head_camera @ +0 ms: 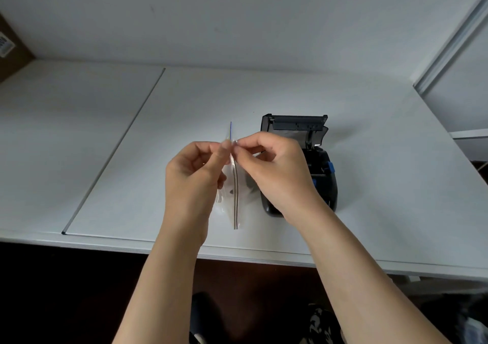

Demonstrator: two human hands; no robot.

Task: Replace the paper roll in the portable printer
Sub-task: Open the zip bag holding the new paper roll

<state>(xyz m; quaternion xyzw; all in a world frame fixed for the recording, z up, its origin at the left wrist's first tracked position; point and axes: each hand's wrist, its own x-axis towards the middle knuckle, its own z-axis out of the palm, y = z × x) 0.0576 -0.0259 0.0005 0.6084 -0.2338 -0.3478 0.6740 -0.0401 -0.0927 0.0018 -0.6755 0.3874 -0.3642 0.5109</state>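
Note:
A clear plastic zip bag hangs edge-on above the white table, its blue-lined strip pointing up. My left hand and my right hand both pinch its top edge, fingertips almost touching. Whether a paper roll is inside, I cannot tell. The black portable printer sits just right of my hands with its lid tipped up and open. Blue parts show on its right side. My right hand and wrist cover the printer's left and front.
The white table has a seam running diagonally at the left. A brown cardboard box stands at the far left against the wall. A white frame rises at the right. The table's front edge runs under my forearms.

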